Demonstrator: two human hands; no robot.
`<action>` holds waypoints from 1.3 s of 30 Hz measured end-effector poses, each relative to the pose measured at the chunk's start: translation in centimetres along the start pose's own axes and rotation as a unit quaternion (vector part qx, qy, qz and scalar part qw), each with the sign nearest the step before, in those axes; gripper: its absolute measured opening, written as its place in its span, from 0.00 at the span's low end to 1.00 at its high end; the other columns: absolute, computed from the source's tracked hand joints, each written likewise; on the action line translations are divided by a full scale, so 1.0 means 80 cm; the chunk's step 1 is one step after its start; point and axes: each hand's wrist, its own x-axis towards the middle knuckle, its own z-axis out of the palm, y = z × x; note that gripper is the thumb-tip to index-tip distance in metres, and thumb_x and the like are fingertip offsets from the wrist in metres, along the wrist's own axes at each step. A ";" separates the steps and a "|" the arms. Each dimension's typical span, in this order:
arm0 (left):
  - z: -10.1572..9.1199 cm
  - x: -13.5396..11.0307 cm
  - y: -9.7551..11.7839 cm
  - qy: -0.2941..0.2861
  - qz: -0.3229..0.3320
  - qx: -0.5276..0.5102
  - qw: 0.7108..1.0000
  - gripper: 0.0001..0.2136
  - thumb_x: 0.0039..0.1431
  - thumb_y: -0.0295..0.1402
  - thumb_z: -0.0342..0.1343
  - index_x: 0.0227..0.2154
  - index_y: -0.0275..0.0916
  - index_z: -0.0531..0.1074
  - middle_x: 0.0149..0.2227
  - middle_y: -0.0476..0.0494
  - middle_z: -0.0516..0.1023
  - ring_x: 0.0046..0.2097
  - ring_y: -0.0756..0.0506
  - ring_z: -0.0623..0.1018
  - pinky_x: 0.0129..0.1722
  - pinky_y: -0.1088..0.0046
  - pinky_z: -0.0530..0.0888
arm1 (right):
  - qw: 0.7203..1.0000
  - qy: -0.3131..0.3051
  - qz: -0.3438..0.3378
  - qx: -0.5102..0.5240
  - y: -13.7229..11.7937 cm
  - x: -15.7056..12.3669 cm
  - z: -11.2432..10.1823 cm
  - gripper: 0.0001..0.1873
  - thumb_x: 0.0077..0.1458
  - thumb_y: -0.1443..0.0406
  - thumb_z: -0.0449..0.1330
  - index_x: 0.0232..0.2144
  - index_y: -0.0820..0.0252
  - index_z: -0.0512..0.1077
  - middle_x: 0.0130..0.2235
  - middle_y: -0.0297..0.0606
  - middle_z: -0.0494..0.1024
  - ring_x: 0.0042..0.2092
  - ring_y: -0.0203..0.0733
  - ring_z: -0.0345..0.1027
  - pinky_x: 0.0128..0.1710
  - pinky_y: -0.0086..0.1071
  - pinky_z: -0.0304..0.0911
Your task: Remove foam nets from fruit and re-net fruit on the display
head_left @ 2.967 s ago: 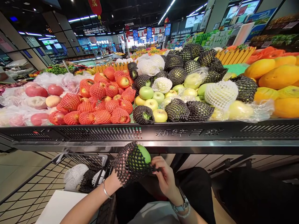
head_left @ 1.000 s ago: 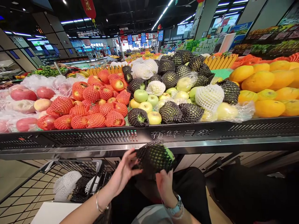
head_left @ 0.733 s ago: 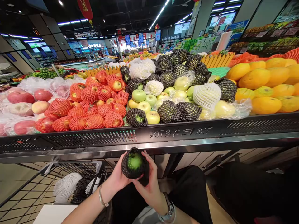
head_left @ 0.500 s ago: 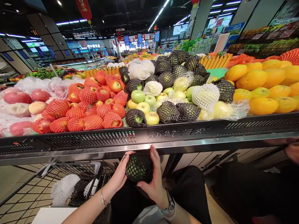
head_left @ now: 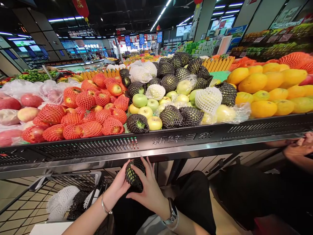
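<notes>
A green fruit in a black foam net [head_left: 132, 177] is held between my two hands, just below the display's front edge. My left hand [head_left: 120, 181] grips it from the left, its far fingers hidden behind the fruit. Over the right side lies my right hand [head_left: 149, 189], fingers and thumb curved round the net. The fruit's exact kind is hard to tell under the netting. Beyond the metal edge, a similar netted green fruit [head_left: 137, 123] sits beside yellow-green apples [head_left: 154, 123].
A wire shopping cart [head_left: 96, 179] at the lower left holds white-netted fruit [head_left: 61, 200] and a black-netted one [head_left: 79, 202]. Red-netted apples [head_left: 85, 99] and orange-yellow melons [head_left: 253, 82] flank the green fruit. Another person's hands [head_left: 299, 147] are at the far right.
The netted fruit has been turned and moved slightly left. My right hand has come across over it, its fingers closer round the net. The view has shifted a little to the right.
</notes>
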 end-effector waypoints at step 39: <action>-0.027 0.028 0.014 -0.168 0.121 0.508 0.836 0.25 0.54 0.55 0.52 0.44 0.38 0.69 0.42 0.39 0.76 0.45 0.40 0.77 0.48 0.64 0.71 | 0.818 0.137 0.123 -0.545 0.063 0.082 -0.513 0.34 0.55 0.58 0.59 0.59 0.72 0.62 0.62 0.59 0.56 0.64 0.54 0.45 0.56 0.40 0.48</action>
